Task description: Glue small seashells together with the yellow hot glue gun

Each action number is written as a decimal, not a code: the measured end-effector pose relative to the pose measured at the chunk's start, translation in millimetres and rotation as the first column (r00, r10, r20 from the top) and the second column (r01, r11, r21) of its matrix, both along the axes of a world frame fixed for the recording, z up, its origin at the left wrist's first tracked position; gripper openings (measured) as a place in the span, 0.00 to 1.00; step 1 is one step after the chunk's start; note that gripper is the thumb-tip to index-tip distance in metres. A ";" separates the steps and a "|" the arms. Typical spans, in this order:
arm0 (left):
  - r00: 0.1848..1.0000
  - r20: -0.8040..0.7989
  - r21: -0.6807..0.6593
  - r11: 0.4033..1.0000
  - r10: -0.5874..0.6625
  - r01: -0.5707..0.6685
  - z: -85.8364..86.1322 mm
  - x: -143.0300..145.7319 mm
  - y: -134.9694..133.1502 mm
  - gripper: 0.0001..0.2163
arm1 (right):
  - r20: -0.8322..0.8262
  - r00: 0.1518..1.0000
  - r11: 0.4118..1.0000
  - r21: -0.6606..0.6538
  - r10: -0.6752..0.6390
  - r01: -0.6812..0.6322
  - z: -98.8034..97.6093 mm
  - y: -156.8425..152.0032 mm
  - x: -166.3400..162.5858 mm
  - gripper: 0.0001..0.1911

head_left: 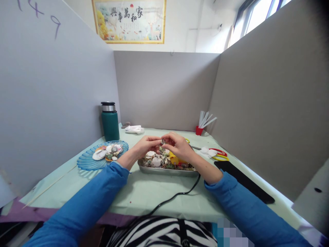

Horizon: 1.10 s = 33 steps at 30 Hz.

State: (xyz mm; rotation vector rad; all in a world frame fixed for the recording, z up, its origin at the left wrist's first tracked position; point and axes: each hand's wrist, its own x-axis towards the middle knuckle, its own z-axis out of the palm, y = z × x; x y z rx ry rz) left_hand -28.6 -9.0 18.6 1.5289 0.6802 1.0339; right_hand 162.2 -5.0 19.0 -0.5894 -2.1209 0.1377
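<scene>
Both hands meet above a metal tray [164,171] heaped with seashells. Fingertips of my left hand [147,145] and my right hand [178,145] pinch one small dark-and-pale shell [162,141] between them; its details are mostly covered by the fingers. Below the right hand, a yellow glue gun [174,158] lies on the shells in the tray, partly hidden by that hand. Left of the hands, a blue scalloped plate [86,160] carries a cluster of shells [111,151] set together.
A green bottle [110,125] stands behind the plate. At right are a red cup [199,130] of white glue sticks, scissors [221,155], white tissue [206,152] and a black mat [244,181]. A black cord [174,195] crosses the table's front. Grey partitions [167,89] enclose three sides.
</scene>
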 end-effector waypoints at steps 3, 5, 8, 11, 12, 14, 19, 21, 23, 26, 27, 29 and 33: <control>1.000 -0.011 -0.001 1.000 -0.018 0.018 -1.7 2.0 1.0 0.17 | 0.017 0.999 0.998 0.048 -0.043 0.043 -0.1 -0.5 -0.5 0.10; 0.999 -0.020 -0.004 0.999 -0.035 0.035 -3.5 2.9 2.1 0.16 | 0.027 0.997 0.995 0.071 -0.075 0.073 -0.9 -0.3 -0.8 0.10; 0.999 -0.025 -0.011 0.999 -0.032 0.032 -5.6 3.1 3.3 0.17 | 0.039 0.994 0.990 0.098 -0.105 0.101 -2.9 0.2 -1.1 0.10; 0.999 -0.045 -0.002 1.000 -0.008 0.008 -6.1 2.8 3.5 0.17 | 0.065 0.989 0.985 0.125 -0.130 0.121 -5.3 -0.1 -1.4 0.11; 0.998 -0.058 0.007 1.000 -0.004 0.005 -6.0 2.9 3.5 0.16 | 0.080 0.987 0.983 0.135 -0.140 0.129 -6.1 -0.4 -1.5 0.12; 0.996 -0.085 0.027 1.000 0.002 0.000 -5.9 3.6 3.3 0.15 | 0.113 0.980 0.976 0.161 -0.163 0.144 -7.4 -1.2 -1.9 0.13; 0.990 -0.120 0.055 0.996 0.070 -0.064 -7.1 6.0 3.5 0.13 | 0.183 0.957 0.957 0.228 -0.225 0.182 -9.6 -3.5 -3.6 0.13; 0.992 -0.099 0.048 0.996 0.074 -0.070 -7.5 6.1 3.6 0.12 | 0.187 0.952 0.951 0.241 -0.241 0.194 -10.0 -4.1 -4.0 0.14; 0.996 -0.065 0.034 0.997 0.068 -0.066 -7.6 5.7 3.6 0.11 | 0.175 0.954 0.950 0.242 -0.244 0.199 -10.1 -4.3 -4.1 0.15; 0.998 -0.023 0.014 0.998 0.066 -0.065 -6.8 4.7 3.9 0.11 | 0.145 0.958 0.953 0.215 -0.248 0.214 -9.6 -3.9 -3.4 0.15; 0.998 -0.012 0.008 0.998 0.061 -0.061 -6.5 4.4 4.0 0.12 | 0.135 0.959 0.955 0.200 -0.248 0.219 -9.3 -3.6 -3.0 0.14; 0.999 0.008 -0.005 0.999 0.041 -0.041 -6.2 4.0 4.3 0.13 | 0.115 0.964 0.960 0.170 -0.241 0.220 -8.8 -3.1 -2.5 0.12; 0.999 0.043 -0.022 1.000 -0.014 0.015 -6.6 3.9 5.1 0.13 | 0.080 0.971 0.964 0.158 -0.227 0.213 -9.0 -2.0 -2.7 0.10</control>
